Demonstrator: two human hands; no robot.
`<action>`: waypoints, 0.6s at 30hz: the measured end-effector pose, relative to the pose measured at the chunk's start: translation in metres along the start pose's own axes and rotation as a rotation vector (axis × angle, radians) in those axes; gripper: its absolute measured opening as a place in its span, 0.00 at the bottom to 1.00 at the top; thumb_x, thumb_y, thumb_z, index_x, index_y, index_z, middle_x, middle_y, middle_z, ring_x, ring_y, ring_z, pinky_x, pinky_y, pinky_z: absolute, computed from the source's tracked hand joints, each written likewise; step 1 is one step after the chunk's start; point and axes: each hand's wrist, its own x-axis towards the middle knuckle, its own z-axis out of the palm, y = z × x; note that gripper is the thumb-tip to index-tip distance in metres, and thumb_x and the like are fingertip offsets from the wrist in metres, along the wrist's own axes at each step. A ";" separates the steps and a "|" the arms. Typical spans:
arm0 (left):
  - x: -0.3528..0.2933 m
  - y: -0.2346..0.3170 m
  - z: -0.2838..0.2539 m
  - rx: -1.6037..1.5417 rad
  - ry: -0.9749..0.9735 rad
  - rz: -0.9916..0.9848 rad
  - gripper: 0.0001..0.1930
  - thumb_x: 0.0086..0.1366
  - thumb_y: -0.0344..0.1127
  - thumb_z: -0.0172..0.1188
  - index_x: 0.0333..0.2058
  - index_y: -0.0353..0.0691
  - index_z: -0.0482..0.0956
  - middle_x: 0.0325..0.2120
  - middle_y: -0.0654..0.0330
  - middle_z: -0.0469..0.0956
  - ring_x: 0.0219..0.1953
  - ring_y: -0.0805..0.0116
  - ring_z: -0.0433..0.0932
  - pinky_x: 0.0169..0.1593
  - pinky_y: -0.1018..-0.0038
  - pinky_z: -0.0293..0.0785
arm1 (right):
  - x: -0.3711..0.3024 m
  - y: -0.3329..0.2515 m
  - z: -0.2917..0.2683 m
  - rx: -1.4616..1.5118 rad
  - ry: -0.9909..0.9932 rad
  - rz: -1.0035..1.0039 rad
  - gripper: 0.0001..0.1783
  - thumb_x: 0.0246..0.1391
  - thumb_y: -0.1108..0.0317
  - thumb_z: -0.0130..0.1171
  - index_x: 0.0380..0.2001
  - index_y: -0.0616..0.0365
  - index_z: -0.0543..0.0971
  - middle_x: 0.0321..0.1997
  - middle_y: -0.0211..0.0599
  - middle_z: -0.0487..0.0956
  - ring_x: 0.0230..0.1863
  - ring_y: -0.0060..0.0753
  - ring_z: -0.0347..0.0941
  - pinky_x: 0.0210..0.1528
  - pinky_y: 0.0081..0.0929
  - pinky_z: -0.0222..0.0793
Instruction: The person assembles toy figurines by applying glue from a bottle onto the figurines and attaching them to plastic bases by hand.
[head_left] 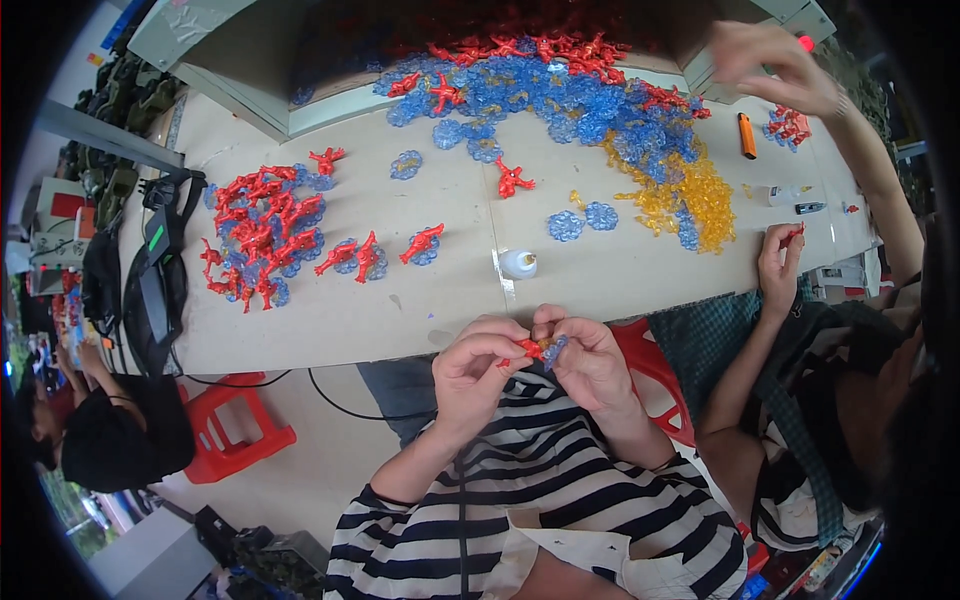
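Note:
Close to my body, at the table's front edge, my left hand [474, 375] pinches a small red plastic figure [529, 347]. A clear blue flower-shaped base [555, 350] is pinched in my right hand [592, 368]. Figure and base meet between my fingertips, with a bit of yellow at the join; my fingers hide whether they are fixed together. Just beyond my hands stands a small white squeeze bottle [520, 264]. Past it lie a loose red figure [513, 178] and two blue bases [566, 225].
Red figures on blue bases [265, 225] crowd the table's left. A heap of blue bases [560, 95] and a pile of yellow pieces [700, 195] fill the far middle. At right, a co-worker's arm [870, 170] reaches over an orange cutter [747, 136]. Red stools [235, 428] stand below.

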 end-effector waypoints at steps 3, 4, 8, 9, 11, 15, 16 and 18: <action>0.000 0.001 0.000 -0.015 0.001 -0.005 0.09 0.50 0.14 0.57 0.30 0.33 0.75 0.36 0.55 0.73 0.39 0.68 0.72 0.43 0.75 0.71 | 0.000 -0.001 0.001 0.001 0.005 0.019 0.07 0.51 0.77 0.54 0.34 0.65 0.76 0.48 0.40 0.67 0.47 0.29 0.65 0.50 0.23 0.63; 0.000 0.000 0.000 -0.015 -0.001 0.004 0.09 0.50 0.14 0.57 0.30 0.33 0.75 0.36 0.55 0.73 0.39 0.68 0.72 0.43 0.76 0.71 | 0.000 0.000 0.001 -0.014 0.002 0.010 0.07 0.50 0.78 0.55 0.34 0.65 0.76 0.48 0.40 0.68 0.46 0.29 0.65 0.49 0.23 0.63; -0.001 -0.001 -0.001 -0.022 0.003 0.010 0.09 0.49 0.15 0.59 0.30 0.33 0.75 0.35 0.56 0.74 0.39 0.68 0.72 0.42 0.76 0.70 | 0.000 -0.002 0.006 -0.182 0.016 -0.092 0.06 0.48 0.79 0.57 0.32 0.65 0.75 0.47 0.40 0.69 0.42 0.29 0.67 0.46 0.24 0.65; -0.001 -0.001 -0.001 -0.022 0.004 0.011 0.09 0.49 0.15 0.59 0.30 0.33 0.75 0.35 0.56 0.74 0.39 0.68 0.72 0.42 0.76 0.70 | 0.000 -0.002 0.007 -0.182 0.015 -0.091 0.06 0.48 0.79 0.57 0.32 0.65 0.75 0.47 0.40 0.69 0.42 0.29 0.67 0.46 0.24 0.65; -0.001 0.001 -0.001 0.108 0.001 0.049 0.08 0.51 0.18 0.61 0.29 0.36 0.72 0.34 0.56 0.74 0.38 0.66 0.72 0.42 0.74 0.72 | 0.000 -0.001 0.008 -0.368 0.011 -0.172 0.07 0.46 0.80 0.59 0.31 0.64 0.74 0.46 0.42 0.69 0.40 0.30 0.69 0.43 0.24 0.67; 0.002 0.000 -0.005 0.187 -0.059 0.144 0.09 0.50 0.19 0.61 0.29 0.36 0.73 0.33 0.56 0.74 0.38 0.65 0.72 0.40 0.73 0.72 | -0.003 -0.001 0.010 -0.417 0.035 -0.221 0.08 0.45 0.80 0.60 0.31 0.65 0.73 0.42 0.41 0.71 0.39 0.30 0.70 0.41 0.24 0.68; 0.002 0.001 -0.005 0.176 -0.064 0.132 0.08 0.50 0.19 0.61 0.29 0.36 0.73 0.33 0.55 0.74 0.38 0.64 0.73 0.40 0.73 0.72 | -0.004 -0.002 0.011 -0.426 0.031 -0.228 0.09 0.45 0.80 0.60 0.32 0.65 0.73 0.40 0.41 0.72 0.39 0.31 0.71 0.42 0.24 0.68; 0.004 0.002 -0.006 0.167 -0.070 0.121 0.08 0.50 0.19 0.61 0.30 0.36 0.74 0.33 0.55 0.75 0.38 0.64 0.73 0.39 0.73 0.72 | -0.005 -0.004 0.013 -0.435 0.028 -0.238 0.10 0.45 0.79 0.60 0.33 0.65 0.73 0.37 0.41 0.73 0.38 0.31 0.71 0.42 0.25 0.68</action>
